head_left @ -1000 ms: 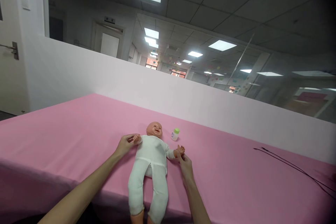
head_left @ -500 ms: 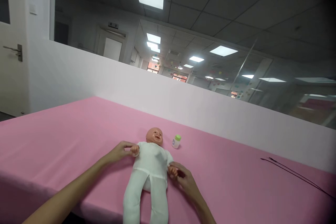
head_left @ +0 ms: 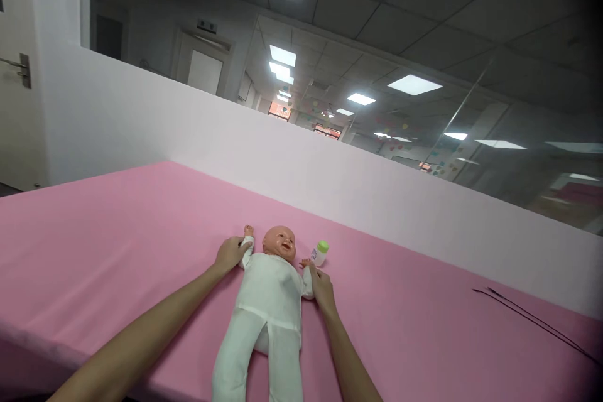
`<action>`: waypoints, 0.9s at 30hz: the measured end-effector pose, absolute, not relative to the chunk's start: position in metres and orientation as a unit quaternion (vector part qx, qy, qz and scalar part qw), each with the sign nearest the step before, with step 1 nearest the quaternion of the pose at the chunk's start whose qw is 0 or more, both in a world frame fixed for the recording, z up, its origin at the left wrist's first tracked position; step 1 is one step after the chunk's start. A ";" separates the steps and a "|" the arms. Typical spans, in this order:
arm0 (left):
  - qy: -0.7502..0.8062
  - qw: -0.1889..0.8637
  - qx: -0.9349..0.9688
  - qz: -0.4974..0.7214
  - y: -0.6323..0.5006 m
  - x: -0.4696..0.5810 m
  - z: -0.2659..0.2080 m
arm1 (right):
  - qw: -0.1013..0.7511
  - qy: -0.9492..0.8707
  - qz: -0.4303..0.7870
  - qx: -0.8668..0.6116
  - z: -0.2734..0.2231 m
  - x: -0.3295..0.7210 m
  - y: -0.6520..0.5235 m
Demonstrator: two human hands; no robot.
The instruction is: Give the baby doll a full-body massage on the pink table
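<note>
A baby doll (head_left: 269,292) in white clothing lies on its back on the pink-covered table (head_left: 155,251), head away from me and legs toward me. My left hand (head_left: 231,254) is closed around the doll's arm on the left, which points up beside its head. On the other side, my right hand (head_left: 321,286) grips the doll's bent right-side arm near the wrist. Just beyond that arm stands a small clear bottle (head_left: 319,254) with a green lid and a label; it does not appear to be held.
A thin dark cable (head_left: 532,320) lies on the table at the right. Behind the table runs a low white wall (head_left: 292,163) with glass above it. A door (head_left: 21,107) with a lever handle is at the far left.
Both hands have raised the doll's arms from beside its body to beside its head. The doll's body stays in place, and the view has tilted slightly.
</note>
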State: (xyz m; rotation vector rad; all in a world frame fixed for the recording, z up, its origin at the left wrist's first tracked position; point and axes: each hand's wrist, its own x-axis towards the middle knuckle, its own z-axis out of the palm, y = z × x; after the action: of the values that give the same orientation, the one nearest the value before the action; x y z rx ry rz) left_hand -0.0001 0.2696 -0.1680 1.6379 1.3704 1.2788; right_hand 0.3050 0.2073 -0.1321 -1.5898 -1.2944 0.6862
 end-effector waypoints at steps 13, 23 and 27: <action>0.216 0.540 0.742 0.334 0.241 -0.064 -0.137 | 0.332 -0.706 0.434 -0.451 -0.120 0.334 0.149; 0.328 0.494 0.632 0.499 0.246 -0.028 -0.153 | 0.538 -0.569 0.363 -0.505 -0.137 0.325 0.171; 0.465 0.373 0.649 0.474 0.249 -0.012 -0.160 | 0.534 -0.562 0.337 -0.534 -0.142 0.311 0.176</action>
State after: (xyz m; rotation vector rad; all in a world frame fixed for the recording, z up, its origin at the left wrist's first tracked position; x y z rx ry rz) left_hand -0.0122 0.2490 -0.1603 1.6618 1.1900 1.2130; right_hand 0.3111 0.1759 -0.1422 -1.2732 -1.3407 0.8037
